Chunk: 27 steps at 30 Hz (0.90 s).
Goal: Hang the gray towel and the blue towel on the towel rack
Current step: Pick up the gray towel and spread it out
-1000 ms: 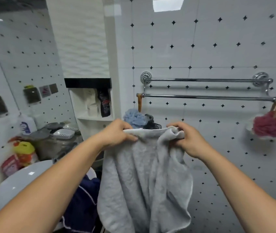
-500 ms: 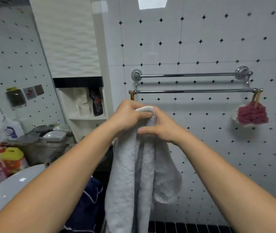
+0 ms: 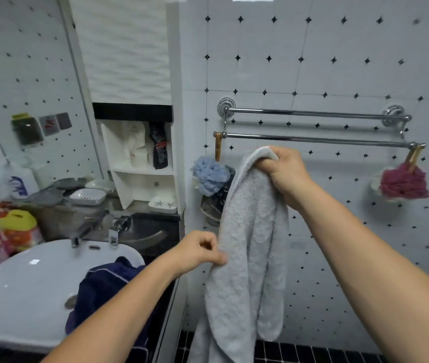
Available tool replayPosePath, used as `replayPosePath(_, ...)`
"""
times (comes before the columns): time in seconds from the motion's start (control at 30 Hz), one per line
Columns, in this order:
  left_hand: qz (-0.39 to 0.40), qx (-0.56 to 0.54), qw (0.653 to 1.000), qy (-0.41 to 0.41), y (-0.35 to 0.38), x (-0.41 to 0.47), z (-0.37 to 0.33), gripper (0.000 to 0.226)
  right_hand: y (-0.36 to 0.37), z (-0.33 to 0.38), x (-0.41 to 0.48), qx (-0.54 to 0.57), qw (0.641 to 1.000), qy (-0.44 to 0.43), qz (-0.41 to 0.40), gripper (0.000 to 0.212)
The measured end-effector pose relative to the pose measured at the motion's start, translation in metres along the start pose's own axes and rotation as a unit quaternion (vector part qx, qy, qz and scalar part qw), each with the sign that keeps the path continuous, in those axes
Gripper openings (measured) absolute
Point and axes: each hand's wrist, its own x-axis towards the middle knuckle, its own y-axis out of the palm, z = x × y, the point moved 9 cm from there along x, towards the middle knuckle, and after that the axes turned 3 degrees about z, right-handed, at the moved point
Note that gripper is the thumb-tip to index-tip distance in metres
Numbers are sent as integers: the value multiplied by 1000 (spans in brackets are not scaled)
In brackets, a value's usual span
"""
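Just below chrome double-bar towel rack: fluffy gray towel

Head view: right hand grips its folded top; left hand pinches its edge lower down. Dark blue towel lies draped over white ceramic sink

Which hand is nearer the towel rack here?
Right. The right hand grips the top of the gray towel just below the lower bar of the rack. The left hand pinches the towel's edge much lower, beside the sink.
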Motion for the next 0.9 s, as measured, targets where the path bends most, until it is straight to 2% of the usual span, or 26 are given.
replayPosePath(0.1, -18, -25, 999, 10, -2, 6, 6, 24, -16, -3, 5, 9, 1000, 16, -16, 30)
replayPosePath(0.2, -96, -129, 986, 49, -18, 16, -17, 7, -19, 1, 8, 21, 1000, 16, 4, 31)
replayPosePath(0.27, -104, -128, 983, 81, -18, 27, -34, 27, -19, 6, 9, 23, 1000, 3, 15, 31)
replayPosePath(0.3, -87, -86, 989, 87, -11, 33, -41, 37, -20, 10, 10, 21, 1000, -6, 14, 31)
replayPosePath(0.37, -46, -7, 995, 87, 5, 43, -50, 43, -23, 16, 12, 23, 999, -19, 16, 29)
replayPosePath(0.47, -41, -27, 996, 75, 5, 54, -50, 51, -33, 20, 12, 43, 999, -20, 19, 27)
replayPosePath(0.53, -27, -9, 997, 72, 6, 61, -50, 41, -43, 20, 12, 54, 998, -15, 16, 31)
replayPosePath(0.6, -19, 0, 997, 73, 10, 67, -50, 17, -53, 19, 11, 58, 998, -14, 7, 31)
replayPosePath(0.67, -67, -50, 995, 49, 1, 68, -43, 7, -64, 16, 9, 60, 998, -11, -9, 28)
replayPosePath(0.73, -121, -111, 986, 28, -13, 68, -29, 13, -78, 10, 6, 60, 998, -3, -32, 25)
replayPosePath(0.8, -109, -124, 986, 28, -12, 69, -22, 15, -91, 3, 3, 61, 997, 7, -49, 22)
replayPosePath(0.9, -20, -31, 997, 61, 20, 76, -34, 64, -91, -2, 0, 70, 996, 17, -47, 18)
